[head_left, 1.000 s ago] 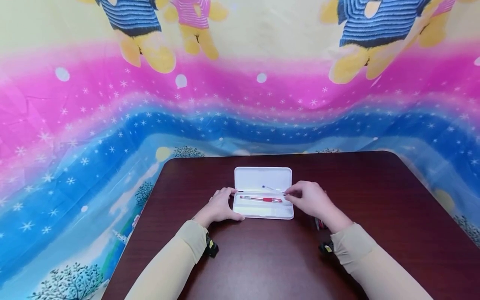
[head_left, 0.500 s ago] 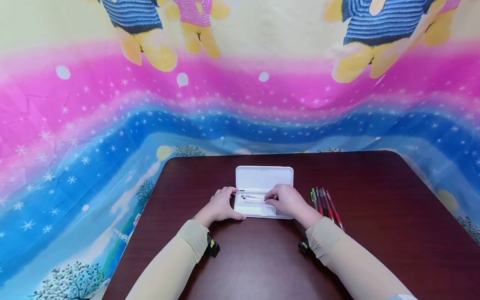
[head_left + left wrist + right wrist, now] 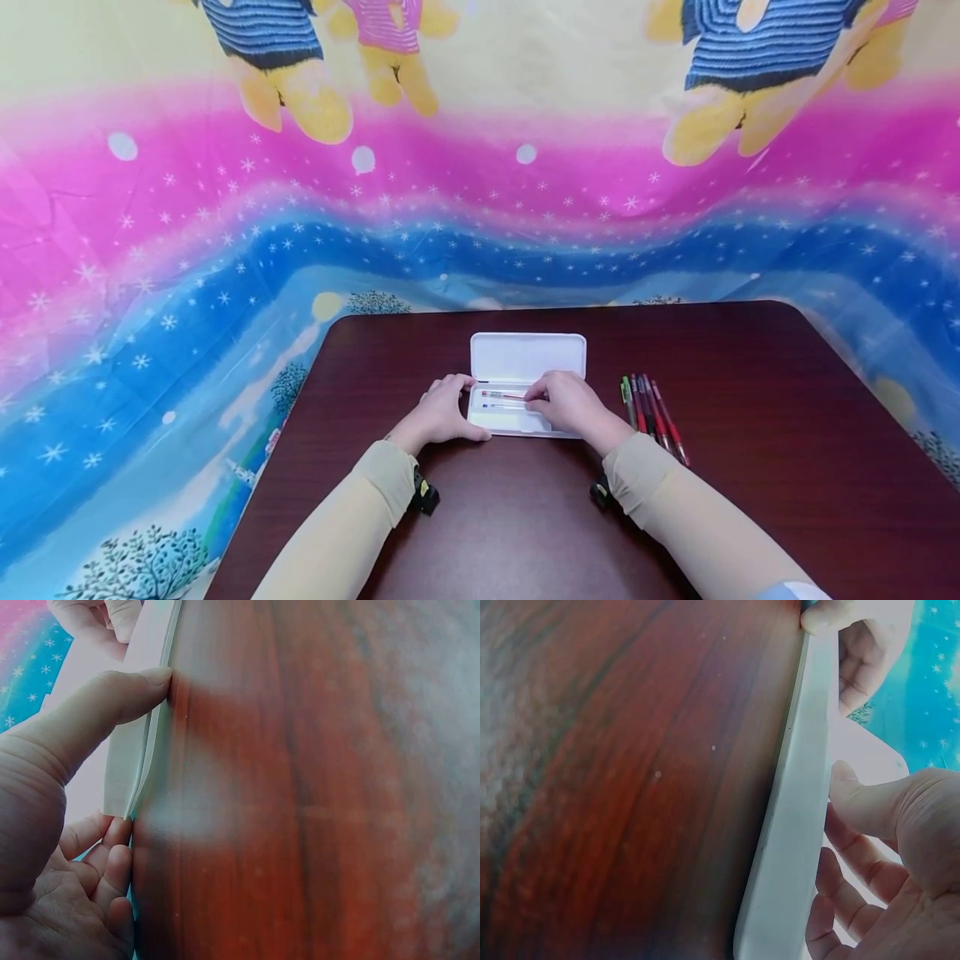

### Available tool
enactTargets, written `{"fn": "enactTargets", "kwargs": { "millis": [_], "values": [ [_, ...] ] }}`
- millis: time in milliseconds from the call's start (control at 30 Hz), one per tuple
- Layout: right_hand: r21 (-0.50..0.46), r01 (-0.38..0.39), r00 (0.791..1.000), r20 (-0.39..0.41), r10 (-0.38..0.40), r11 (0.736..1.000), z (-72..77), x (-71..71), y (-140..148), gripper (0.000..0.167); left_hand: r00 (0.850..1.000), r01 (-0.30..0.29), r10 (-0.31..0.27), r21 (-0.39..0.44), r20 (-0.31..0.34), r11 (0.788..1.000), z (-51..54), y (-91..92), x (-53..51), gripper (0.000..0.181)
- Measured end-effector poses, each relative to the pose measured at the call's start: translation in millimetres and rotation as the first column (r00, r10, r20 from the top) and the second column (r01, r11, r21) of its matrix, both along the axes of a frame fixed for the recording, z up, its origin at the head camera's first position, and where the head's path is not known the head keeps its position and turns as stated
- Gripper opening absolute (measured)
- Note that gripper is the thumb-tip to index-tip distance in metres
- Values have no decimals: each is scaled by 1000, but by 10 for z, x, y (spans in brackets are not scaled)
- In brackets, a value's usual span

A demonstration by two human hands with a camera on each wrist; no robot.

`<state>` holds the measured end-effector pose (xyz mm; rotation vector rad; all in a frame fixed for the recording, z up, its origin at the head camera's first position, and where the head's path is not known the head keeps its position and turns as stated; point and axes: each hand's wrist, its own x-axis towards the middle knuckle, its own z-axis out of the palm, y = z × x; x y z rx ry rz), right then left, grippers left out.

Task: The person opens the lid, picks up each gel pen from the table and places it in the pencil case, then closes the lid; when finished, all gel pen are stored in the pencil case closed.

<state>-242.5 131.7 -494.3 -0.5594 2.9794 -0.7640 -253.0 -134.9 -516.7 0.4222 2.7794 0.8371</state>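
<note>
Blue-tipped refill (image 3: 501, 406) has shifted toward 6 o'clock since half a second ago, right hand (image 3: 570, 404) slid slightly toward 9. Right hand pinches the refill's 3 o'clock end; fingertips partly hidden. Left hand (image 3: 441, 412) grips white pencil case (image 3: 510, 422) at 9 o'clock, thumb on near rim. Inside, red pen (image 3: 497, 395) just beside refill, on its 12 o'clock side. Lid (image 3: 528, 356) raised at 12. Loose pens (image 3: 655, 417) on counter (image 3: 765, 400), 3 o'clock of case. Printed curtain (image 3: 480, 192) beyond.
</note>
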Motion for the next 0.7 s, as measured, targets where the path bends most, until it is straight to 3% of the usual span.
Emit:
{"fn": "enactTargets", "kwargs": {
  "millis": [233,400,533,700],
  "values": [
    [-43,51,999,18,-50,998,77,89,102,10,1000,-1,2,8,-9,1000,3,8,9,103],
    [-87,128,990,-41,-132,988,208,260,378,19,1000,-3,3,9,-11,1000,5,8,10,104],
    [-87,237,970,-36,-241,968,312,412,721,33,1000,0,0,4,-9,1000,8,3,10,104],
    [-11,359,932,52,-358,933,386,568,1212,56,1000,3,-3,-1,-9,1000,6,-2,15,104]
  ]
}}
